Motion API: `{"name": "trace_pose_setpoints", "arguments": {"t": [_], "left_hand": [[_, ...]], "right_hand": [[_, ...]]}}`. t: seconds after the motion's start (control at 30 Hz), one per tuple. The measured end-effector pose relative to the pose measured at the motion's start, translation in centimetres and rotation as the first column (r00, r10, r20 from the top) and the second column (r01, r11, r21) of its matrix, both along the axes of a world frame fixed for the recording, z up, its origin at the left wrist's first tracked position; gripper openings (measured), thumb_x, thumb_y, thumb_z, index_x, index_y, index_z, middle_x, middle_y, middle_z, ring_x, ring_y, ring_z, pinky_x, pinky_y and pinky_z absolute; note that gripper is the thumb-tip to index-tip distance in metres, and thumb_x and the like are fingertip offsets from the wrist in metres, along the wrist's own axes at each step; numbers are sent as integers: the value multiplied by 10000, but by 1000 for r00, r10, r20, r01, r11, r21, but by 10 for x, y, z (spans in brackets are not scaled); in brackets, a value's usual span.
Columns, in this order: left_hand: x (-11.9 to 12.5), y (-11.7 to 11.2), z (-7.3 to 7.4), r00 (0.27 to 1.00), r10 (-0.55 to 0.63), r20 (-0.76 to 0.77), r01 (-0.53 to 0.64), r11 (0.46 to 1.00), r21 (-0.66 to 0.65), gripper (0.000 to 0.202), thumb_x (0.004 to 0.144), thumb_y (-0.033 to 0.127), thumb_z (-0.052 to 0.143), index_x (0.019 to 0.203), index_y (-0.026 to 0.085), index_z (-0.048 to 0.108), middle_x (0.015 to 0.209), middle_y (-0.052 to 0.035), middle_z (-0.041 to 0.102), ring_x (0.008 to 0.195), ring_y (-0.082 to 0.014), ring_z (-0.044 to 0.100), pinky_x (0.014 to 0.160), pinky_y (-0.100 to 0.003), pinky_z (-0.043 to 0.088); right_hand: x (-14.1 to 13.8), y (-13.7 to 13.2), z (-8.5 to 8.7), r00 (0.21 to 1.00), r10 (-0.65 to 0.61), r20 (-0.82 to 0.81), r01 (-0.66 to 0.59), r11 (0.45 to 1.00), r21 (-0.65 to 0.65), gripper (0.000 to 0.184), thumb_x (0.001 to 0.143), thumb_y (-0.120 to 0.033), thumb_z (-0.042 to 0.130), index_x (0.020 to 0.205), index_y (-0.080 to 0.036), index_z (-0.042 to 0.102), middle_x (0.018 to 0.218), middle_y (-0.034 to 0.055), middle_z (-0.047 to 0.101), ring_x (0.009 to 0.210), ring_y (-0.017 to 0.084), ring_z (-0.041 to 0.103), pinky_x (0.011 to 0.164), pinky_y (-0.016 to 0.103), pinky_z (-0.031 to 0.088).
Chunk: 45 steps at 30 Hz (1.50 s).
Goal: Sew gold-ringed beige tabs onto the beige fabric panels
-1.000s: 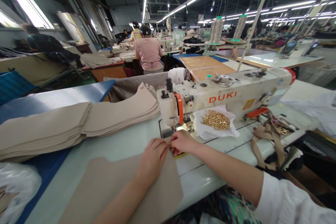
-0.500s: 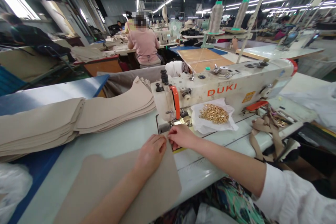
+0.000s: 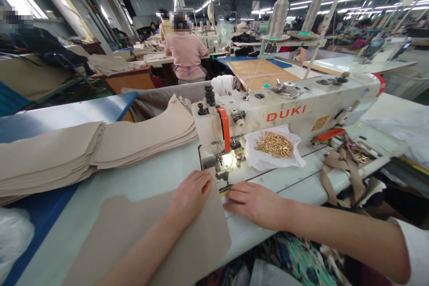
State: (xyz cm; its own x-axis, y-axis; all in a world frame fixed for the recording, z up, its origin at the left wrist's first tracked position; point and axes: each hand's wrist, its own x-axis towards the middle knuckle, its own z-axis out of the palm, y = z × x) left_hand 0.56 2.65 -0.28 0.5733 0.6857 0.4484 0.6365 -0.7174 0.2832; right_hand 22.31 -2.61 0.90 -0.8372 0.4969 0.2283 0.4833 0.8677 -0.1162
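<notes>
My left hand (image 3: 190, 199) lies flat on a beige fabric panel (image 3: 197, 241), fingers together and pinching nothing, pressing it to the pale sewing table (image 3: 140, 174) at 6 o'clock. The panel's top corner reaches the lit needle plate (image 3: 226, 161) of a white DUKI sewing machine (image 3: 284, 114) at 12 o'clock. My right hand (image 3: 254, 203) rests open and flat on the table, its fingers slightly apart, its fingertips (image 3: 231, 201) just beside the panel's right edge.

At 10 o'clock, a thick stack of cut beige panels (image 3: 50, 152) lies on the table. At 1 o'clock, gold metal rings (image 3: 274, 145) sit heaped on crumpled white paper (image 3: 261, 158) beneath the machine's arm. Tangled beige straps (image 3: 340, 174) lie at 2 o'clock.

Two thread cones (image 3: 279, 17) stand on a stand behind the machine. Farther off at 12 o'clock, a co-worker in a pink shirt (image 3: 185, 51) sits at another table, among long rows of sewing stations under strip lights.
</notes>
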Motion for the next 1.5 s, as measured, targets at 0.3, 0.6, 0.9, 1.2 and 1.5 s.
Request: {"name": "trace_pose_setpoints", "arguments": {"t": [0.3, 0.6, 0.9, 1.2, 1.5], "left_hand": [[-2, -1, -7, 1000, 1, -22, -1, 1000, 29, 187, 865, 136, 423, 784, 201, 579, 799, -36, 651, 782, -174, 592, 757, -322, 514], [-1, -1, -5, 1000, -20, 12, 19, 998, 64, 209, 888, 156, 416, 809, 190, 606, 790, -47, 662, 782, -173, 606, 742, -321, 528], [0, -1, -7, 999, -37, -12, 38, 995, 94, 192, 898, 146, 423, 831, 175, 600, 815, -49, 659, 794, -175, 599, 751, -318, 522], [2, -1, -4, 999, -48, -1, 48, 992, 118, 188, 898, 140, 426, 824, 168, 597, 811, -50, 659, 788, -174, 594, 735, -308, 521], [2, 1, -8, 999, -50, -4, 50, 992, 120, 177, 904, 139, 436, 831, 166, 594, 820, -48, 650, 795, -174, 587, 753, -314, 517]], "right_hand": [[-27, 11, -13, 991, -92, -97, 102, 990, 96, 150, 937, -234, 466, 914, -155, 592, 957, 71, 625, 985, 187, 506, 902, 332, 408], [-34, 12, -21, 994, -82, -70, 88, 993, 74, 156, 927, -180, 482, 835, -170, 608, 969, 62, 643, 950, 171, 544, 850, 291, 461], [-34, 12, -23, 991, -78, -109, 86, 994, 73, 167, 933, -179, 473, 845, -153, 612, 950, 62, 649, 956, 174, 551, 869, 300, 468], [-34, 12, -25, 992, -82, -100, 89, 994, 69, 170, 935, -176, 466, 846, -163, 611, 952, 58, 646, 975, 173, 544, 870, 293, 467], [-34, 12, -26, 988, -76, -135, 86, 994, 72, 160, 931, -179, 478, 861, -150, 619, 942, 55, 645, 934, 175, 543, 867, 294, 462]]}}
